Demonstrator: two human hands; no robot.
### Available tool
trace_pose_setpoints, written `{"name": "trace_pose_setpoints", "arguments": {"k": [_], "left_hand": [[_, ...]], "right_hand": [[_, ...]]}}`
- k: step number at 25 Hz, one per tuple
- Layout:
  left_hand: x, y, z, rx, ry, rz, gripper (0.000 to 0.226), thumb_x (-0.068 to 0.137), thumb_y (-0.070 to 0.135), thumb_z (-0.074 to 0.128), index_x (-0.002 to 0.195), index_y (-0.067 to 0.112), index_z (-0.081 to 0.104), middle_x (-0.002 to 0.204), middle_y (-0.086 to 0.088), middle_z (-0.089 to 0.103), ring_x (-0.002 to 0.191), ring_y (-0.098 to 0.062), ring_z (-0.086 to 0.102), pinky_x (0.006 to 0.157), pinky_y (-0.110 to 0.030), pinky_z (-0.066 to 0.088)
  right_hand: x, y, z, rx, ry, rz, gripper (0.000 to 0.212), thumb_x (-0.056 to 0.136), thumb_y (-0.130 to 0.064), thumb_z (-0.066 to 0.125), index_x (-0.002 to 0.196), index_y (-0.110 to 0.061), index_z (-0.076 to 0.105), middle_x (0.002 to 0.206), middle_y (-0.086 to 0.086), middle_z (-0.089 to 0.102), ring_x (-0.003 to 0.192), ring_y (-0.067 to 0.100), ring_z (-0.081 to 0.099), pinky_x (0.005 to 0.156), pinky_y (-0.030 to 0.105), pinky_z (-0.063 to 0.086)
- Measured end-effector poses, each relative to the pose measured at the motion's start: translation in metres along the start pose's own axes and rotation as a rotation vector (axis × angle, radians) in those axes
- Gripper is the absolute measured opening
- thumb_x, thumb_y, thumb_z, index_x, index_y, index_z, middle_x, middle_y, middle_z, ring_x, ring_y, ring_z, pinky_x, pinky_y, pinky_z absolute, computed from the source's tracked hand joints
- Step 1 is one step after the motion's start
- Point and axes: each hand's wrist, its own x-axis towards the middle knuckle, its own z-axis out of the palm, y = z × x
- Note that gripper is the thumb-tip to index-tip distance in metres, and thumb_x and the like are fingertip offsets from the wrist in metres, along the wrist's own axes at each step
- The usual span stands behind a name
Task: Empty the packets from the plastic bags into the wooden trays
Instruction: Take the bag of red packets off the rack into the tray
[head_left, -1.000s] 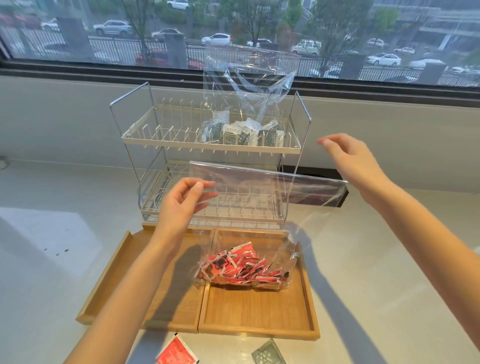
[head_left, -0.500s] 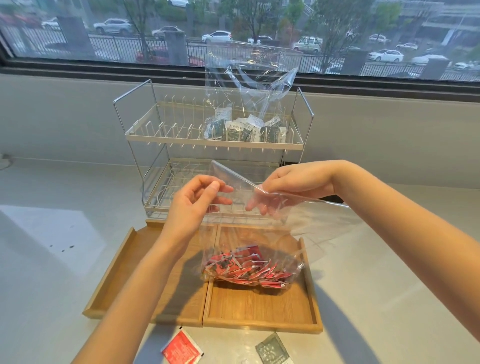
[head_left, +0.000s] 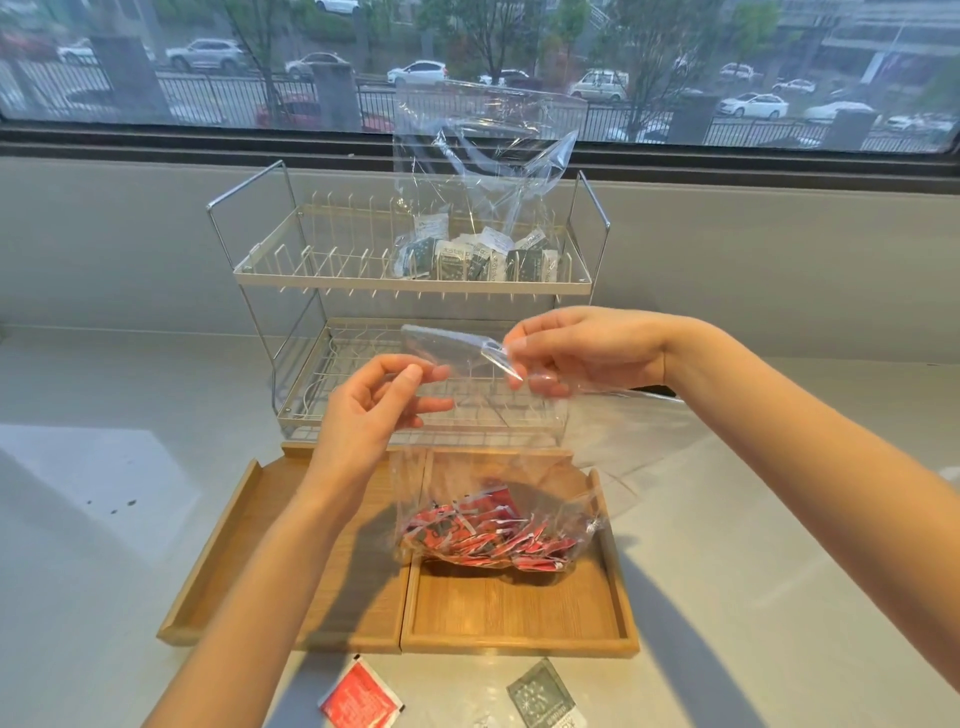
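Note:
A clear plastic bag (head_left: 483, 415) hangs upright over the right wooden tray (head_left: 519, 618), with several red packets (head_left: 488, 535) heaped in its bottom. My left hand (head_left: 374, 410) pinches the bag's upper left edge. My right hand (head_left: 582, 353) pinches the top rim at the right and pulls the mouth apart. The left wooden tray (head_left: 249, 561) lies beside the right one, partly under my left forearm. A second clear bag (head_left: 483, 171) with several dark green packets (head_left: 478, 257) stands on the top shelf of the wire rack (head_left: 291, 270).
One loose red packet (head_left: 361, 696) and one loose grey-green packet (head_left: 543, 699) lie on the white counter in front of the trays. The rack stands right behind the trays, against the wall under the window.
My right hand came in from the right and took hold of the bag's top rim. The bag's mouth, stretched wide before, is now gathered between both hands.

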Motion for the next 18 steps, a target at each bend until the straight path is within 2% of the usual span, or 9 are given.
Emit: {"name": "trace_pose_setpoints", "arguments": {"k": [3,7,9,11,14,16,18], "left_hand": [[-0.002,0.0,-0.002,-0.006,0.004,-0.011,0.013,0.088,0.024,0.048,0.087,0.025,0.061,0.091,0.018,0.072,0.073,-0.006,0.069,0.059,-0.01,0.049],[-0.002,-0.001,-0.002,-0.008,0.023,-0.004,0.013,0.088,0.024,0.048,0.086,0.027,0.061,0.093,0.019,0.071,0.073,-0.005,0.069,0.059,-0.011,0.049],[-0.001,-0.002,-0.003,-0.015,0.033,-0.001,0.014,0.088,0.023,0.048,0.087,0.026,0.061,0.092,0.016,0.072,0.072,-0.005,0.068,0.058,-0.01,0.048],[-0.001,-0.004,-0.003,-0.015,0.043,0.0,0.014,0.088,0.022,0.048,0.087,0.026,0.061,0.088,0.011,0.071,0.072,-0.005,0.068,0.057,-0.01,0.048],[0.001,-0.007,-0.002,-0.013,0.062,-0.001,0.014,0.088,0.023,0.049,0.086,0.028,0.061,0.085,0.007,0.068,0.071,-0.004,0.068,0.057,-0.009,0.048],[0.002,-0.008,-0.002,-0.012,0.061,-0.001,0.014,0.088,0.023,0.049,0.086,0.028,0.061,0.077,0.01,0.069,0.07,-0.003,0.068,0.057,-0.009,0.047],[0.003,-0.01,-0.004,-0.002,0.049,0.008,0.015,0.088,0.022,0.048,0.085,0.028,0.061,0.072,0.015,0.069,0.07,-0.003,0.067,0.057,-0.009,0.047]], "right_hand": [[-0.006,-0.003,-0.006,0.035,0.062,-0.04,0.018,0.094,-0.016,0.041,0.092,-0.014,0.059,0.076,-0.002,0.066,0.058,0.005,0.056,0.055,0.017,0.046],[-0.013,0.012,-0.011,-0.268,0.046,0.148,0.038,0.098,-0.033,0.029,0.115,-0.012,0.055,0.083,-0.006,0.067,0.079,0.007,0.063,0.075,0.017,0.049],[-0.021,0.02,-0.015,-0.316,0.012,0.212,0.041,0.097,-0.038,0.028,0.108,-0.018,0.063,0.074,-0.009,0.061,0.071,0.004,0.059,0.068,0.014,0.049],[-0.029,0.023,-0.02,-0.31,0.005,0.186,0.036,0.097,-0.032,0.033,0.095,-0.021,0.068,0.066,-0.008,0.052,0.058,0.004,0.05,0.058,0.014,0.044],[-0.035,0.024,-0.025,-0.237,0.024,0.104,0.032,0.095,-0.012,0.039,0.076,-0.016,0.065,0.06,-0.007,0.048,0.054,0.006,0.041,0.058,0.018,0.036],[-0.037,0.02,-0.028,-0.233,0.109,0.021,0.027,0.095,-0.012,0.04,0.075,-0.012,0.059,0.062,-0.008,0.048,0.054,0.003,0.042,0.057,0.014,0.04],[-0.039,0.015,-0.031,-0.247,0.197,-0.038,0.028,0.095,-0.018,0.042,0.073,-0.016,0.06,0.063,-0.009,0.046,0.057,0.004,0.041,0.06,0.013,0.041]]}}
